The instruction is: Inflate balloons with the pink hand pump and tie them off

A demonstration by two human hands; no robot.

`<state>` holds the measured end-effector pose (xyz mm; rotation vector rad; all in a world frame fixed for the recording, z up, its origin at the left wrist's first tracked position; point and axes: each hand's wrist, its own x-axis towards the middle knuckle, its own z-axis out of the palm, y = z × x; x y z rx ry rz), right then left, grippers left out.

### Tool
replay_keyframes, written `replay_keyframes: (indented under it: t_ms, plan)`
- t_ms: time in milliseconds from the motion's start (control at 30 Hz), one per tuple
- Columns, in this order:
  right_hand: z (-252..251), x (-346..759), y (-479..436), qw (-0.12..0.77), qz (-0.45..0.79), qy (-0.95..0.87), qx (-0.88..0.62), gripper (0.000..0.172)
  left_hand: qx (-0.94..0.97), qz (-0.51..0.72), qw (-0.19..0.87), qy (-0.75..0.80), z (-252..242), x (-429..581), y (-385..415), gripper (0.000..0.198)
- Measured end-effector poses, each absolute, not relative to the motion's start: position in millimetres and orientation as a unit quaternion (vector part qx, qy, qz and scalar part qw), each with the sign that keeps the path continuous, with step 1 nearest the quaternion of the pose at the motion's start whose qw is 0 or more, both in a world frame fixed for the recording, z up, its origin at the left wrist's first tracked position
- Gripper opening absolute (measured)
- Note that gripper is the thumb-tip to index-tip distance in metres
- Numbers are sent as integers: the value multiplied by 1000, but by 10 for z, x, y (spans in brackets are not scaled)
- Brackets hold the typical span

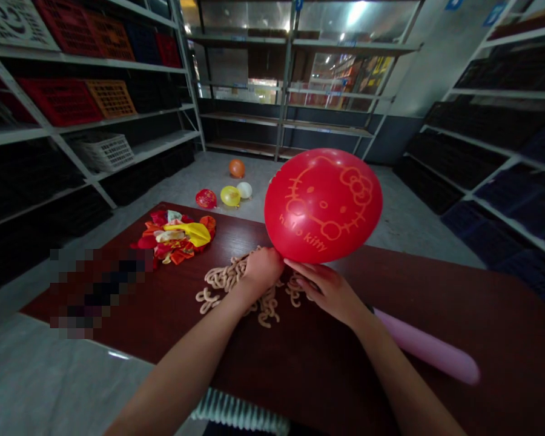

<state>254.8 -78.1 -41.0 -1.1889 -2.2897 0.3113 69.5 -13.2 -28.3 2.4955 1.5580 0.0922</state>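
A big inflated red balloon (323, 204) with a printed cat face hovers just above the dark brown table (436, 290). My left hand (262, 268) is closed in a fist at the balloon's bottom left, gripping its neck. My right hand (327, 289) lies beside it with the fingers stretched toward the neck, touching the balloon's underside. Under both hands is a heap of several small beige C-shaped clips (236, 284).
A pile of flat, uninflated balloons (176, 236) lies at the table's far left. A pink pump tube (424, 345) rests by my right forearm. Several small inflated balloons (229, 192) sit on the floor beyond. Metal shelves with crates line both sides.
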Motion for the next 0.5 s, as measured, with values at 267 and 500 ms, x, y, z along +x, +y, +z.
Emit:
replay_keyframes:
  t_ms: [267,500]
  plan:
    - [-558,2619,-755,305,86,-793,-520,29,860,132,119,478,-382,693,-59,34]
    - [-609,2380,-581,427,312,-666,-526,44,868,112,121,469,-380,828,-210,34]
